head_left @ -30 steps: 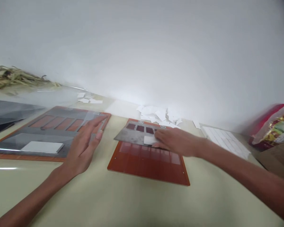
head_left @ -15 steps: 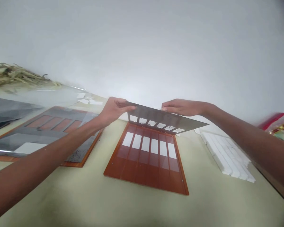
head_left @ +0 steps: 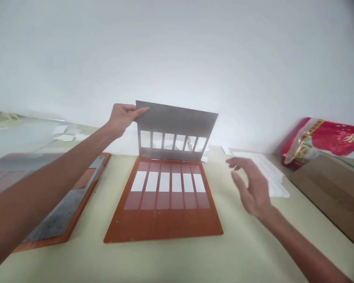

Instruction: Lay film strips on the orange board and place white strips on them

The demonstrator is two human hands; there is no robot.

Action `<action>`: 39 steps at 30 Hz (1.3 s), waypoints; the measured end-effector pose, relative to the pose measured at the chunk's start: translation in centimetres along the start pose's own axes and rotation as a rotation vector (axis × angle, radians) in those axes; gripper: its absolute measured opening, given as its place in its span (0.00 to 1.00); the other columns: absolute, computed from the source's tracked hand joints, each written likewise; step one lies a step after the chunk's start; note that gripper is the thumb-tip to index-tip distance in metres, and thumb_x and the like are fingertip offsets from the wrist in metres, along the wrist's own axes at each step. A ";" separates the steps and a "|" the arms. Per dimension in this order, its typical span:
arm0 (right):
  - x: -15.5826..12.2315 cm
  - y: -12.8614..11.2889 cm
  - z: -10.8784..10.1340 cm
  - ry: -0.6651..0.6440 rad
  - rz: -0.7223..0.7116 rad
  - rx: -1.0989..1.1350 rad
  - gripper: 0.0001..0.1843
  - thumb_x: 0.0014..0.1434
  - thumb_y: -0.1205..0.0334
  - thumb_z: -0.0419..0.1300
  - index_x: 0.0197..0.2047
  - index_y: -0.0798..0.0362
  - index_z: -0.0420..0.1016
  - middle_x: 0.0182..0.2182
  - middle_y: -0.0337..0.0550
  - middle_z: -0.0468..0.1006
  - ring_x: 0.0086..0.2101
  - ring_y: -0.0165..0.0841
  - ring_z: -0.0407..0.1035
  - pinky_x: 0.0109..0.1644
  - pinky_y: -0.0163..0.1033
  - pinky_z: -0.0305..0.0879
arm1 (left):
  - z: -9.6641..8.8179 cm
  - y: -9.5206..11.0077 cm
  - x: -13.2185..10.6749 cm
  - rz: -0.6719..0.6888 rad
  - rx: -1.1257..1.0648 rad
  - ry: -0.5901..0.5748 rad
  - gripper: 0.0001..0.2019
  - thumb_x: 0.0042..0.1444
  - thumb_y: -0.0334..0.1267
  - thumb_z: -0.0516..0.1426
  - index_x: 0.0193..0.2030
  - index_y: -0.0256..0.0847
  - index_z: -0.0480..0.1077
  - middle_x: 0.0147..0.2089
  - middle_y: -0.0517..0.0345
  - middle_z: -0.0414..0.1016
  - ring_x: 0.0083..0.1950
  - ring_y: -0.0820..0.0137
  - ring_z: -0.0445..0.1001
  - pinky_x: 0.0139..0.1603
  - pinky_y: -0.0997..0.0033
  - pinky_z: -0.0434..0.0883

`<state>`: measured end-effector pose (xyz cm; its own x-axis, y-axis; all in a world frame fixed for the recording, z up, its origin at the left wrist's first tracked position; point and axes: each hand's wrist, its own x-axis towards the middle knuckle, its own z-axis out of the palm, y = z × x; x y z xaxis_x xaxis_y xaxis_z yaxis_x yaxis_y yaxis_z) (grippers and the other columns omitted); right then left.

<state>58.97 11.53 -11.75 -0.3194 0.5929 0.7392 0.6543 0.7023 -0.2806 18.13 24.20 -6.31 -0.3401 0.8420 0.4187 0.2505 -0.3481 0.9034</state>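
My left hand (head_left: 124, 118) pinches the upper left corner of a thin grey plate (head_left: 177, 114) with a row of rectangular cut-outs. The plate stands nearly upright along the far edge of an orange-brown board (head_left: 162, 226). Several white rectangular cards (head_left: 164, 182) lie side by side in the board's slots, with paler strips below them. My right hand (head_left: 252, 188) is in the air right of the board, fingers apart and bent, holding nothing. Just behind it lie stacks of white strips (head_left: 271, 173), partly hidden by the hand.
A second orange-framed board with a grey plate (head_left: 56, 220) lies at the left, partly behind my left arm. White paper scraps (head_left: 66, 137) lie near the wall. At the right are a red packet (head_left: 330, 137) and a cardboard box (head_left: 333, 196).
My right hand has let go of the grey plate and moved right and down toward the white strips. The plate is tilted further up in my left hand. The view has shifted right.
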 end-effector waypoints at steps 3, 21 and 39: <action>-5.3 1.5 1.3 -0.219 0.187 0.053 0.17 0.72 0.56 0.49 0.59 0.45 0.71 0.57 0.47 0.70 0.56 0.40 0.67 0.59 0.49 0.67 | 0.8 -1.4 2.0 -0.050 -0.060 0.006 0.19 0.40 0.47 0.73 0.23 0.37 0.71 0.25 0.60 0.68 0.29 0.73 0.67 0.32 0.69 0.69; -5.2 6.7 5.1 -0.482 0.266 0.312 0.23 0.74 0.49 0.43 0.66 0.37 0.67 0.65 0.40 0.61 0.66 0.39 0.51 0.71 0.52 0.51 | 3.9 0.5 -1.2 0.111 0.325 0.238 0.29 0.52 0.50 0.67 0.56 0.37 0.67 0.61 0.52 0.68 0.53 0.68 0.69 0.50 0.66 0.66; -3.3 7.8 7.7 -0.647 0.025 0.211 0.27 0.74 0.46 0.40 0.56 0.41 0.78 0.67 0.41 0.60 0.62 0.45 0.50 0.66 0.56 0.49 | 14.1 1.3 -23.2 0.663 1.096 -1.025 0.07 0.61 0.31 0.57 0.45 0.39 0.73 0.47 0.51 0.77 0.52 0.59 0.73 0.52 0.55 0.71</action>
<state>59.83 18.08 -21.08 -0.6947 0.6799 0.2347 0.5396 0.7084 -0.4550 39.16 10.05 -16.13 0.6772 0.7342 0.0478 0.7353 -0.6732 -0.0782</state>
